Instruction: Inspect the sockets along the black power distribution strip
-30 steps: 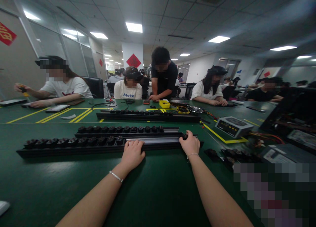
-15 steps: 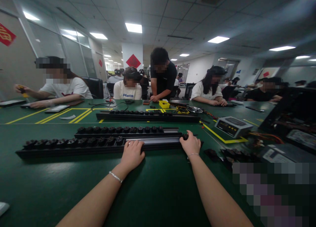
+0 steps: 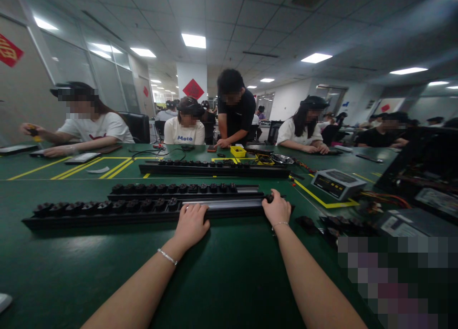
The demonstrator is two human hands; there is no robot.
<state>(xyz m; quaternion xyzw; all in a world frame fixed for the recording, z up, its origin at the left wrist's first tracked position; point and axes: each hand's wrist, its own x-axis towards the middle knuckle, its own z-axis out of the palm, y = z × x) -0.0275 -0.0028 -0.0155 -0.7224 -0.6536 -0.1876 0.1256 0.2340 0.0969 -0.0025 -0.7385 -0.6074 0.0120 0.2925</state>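
Right hand (image 3: 278,211): fingers closed on small black module (image 3: 269,198) at front rail (image 3: 107,219)'s right end. Left hand (image 3: 191,225): fingers bent over rail's near edge, can't tell if gripping. Rail carries row of black modules (image 3: 118,206) left of silver channel (image 3: 232,204). Green desk (image 3: 222,281), yellow tape (image 3: 341,205). Yellow bin (image 3: 239,154) beyond, contents unclear. Office, ceiling lights (image 3: 193,40) on, co-workers (image 3: 239,109) across.

Is a green bench (image 3: 229,271) marked with yellow lines (image 3: 341,205). Carries a long black rail (image 3: 150,216) near centre-left, a shorter rail (image 3: 171,194) just behind, a far rail (image 3: 214,169) beyond both. Bears a grey box (image 3: 336,185) at right, a yellow bin (image 3: 238,152) at far centre, a white strip (image 3: 98,170) far left.
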